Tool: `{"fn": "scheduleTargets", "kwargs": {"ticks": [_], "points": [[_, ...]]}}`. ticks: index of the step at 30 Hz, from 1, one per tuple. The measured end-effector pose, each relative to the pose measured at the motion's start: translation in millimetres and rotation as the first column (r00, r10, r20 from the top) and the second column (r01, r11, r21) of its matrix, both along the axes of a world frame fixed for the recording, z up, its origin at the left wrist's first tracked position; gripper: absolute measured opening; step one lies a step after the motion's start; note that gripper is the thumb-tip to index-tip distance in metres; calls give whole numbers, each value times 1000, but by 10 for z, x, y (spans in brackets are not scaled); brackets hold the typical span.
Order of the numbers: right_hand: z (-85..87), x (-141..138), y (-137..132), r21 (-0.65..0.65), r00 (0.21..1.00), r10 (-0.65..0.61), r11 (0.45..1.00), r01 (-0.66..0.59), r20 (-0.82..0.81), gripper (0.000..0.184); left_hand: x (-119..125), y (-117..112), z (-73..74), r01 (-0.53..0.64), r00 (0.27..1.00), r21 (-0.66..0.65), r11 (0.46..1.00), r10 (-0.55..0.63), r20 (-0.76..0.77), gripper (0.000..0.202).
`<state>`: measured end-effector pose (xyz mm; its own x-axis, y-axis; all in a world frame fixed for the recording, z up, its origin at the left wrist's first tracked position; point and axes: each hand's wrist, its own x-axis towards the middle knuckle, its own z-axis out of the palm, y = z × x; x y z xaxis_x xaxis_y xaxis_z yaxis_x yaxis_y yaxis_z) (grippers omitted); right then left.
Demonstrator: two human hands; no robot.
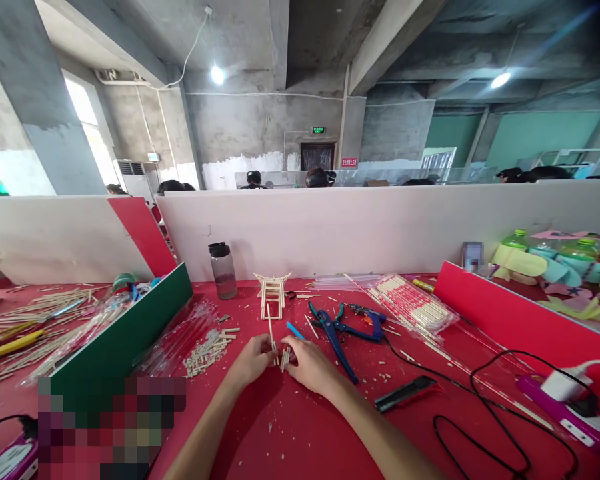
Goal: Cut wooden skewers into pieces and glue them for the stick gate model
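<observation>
My left hand (253, 360) pinches a long thin wooden stick (271, 328) that points away from me. Close beside it, my right hand (307, 363) has its fingers closed on a few short wooden sticks (285, 360). Both hands are low over the red table (275, 433), fingertips nearly meeting. Beyond them stands a small frame built of wooden sticks (273, 297). A blue pen-like object (295, 330) lies just past my right hand. To the left is a pile of short cut stick pieces (207, 353).
Right of my hands lie blue-handled cutters (337, 340), a glue gun (370, 317) with a trailing black cable, and a black tool (407, 393). Farther back are bagged sticks (413, 303) and a water bottle (223, 273). Green (125, 327) and red (530, 320) dividers flank the space.
</observation>
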<state>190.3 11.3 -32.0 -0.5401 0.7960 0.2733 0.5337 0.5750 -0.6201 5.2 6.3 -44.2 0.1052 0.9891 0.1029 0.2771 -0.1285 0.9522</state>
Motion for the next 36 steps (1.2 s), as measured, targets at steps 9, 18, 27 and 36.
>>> {"fn": "scheduleTargets", "kwargs": {"ticks": [9,18,27,36], "points": [[19,-2,83,-259,922,-4,960,-105,-388,28,94,-136,265,29,983,4,1000,-30,179,28],[-15,-23,147,-479,820,-105,850,-219,-562,41,158,-215,286,45,937,-116,992,-2,350,34],[31,29,121,-579,809,-137,766,-279,-572,49,170,-245,328,54,929,-180,982,17,370,32],[50,33,116,-535,832,-93,803,-262,-547,49,137,-249,313,108,924,-185,977,-31,381,35]]}}
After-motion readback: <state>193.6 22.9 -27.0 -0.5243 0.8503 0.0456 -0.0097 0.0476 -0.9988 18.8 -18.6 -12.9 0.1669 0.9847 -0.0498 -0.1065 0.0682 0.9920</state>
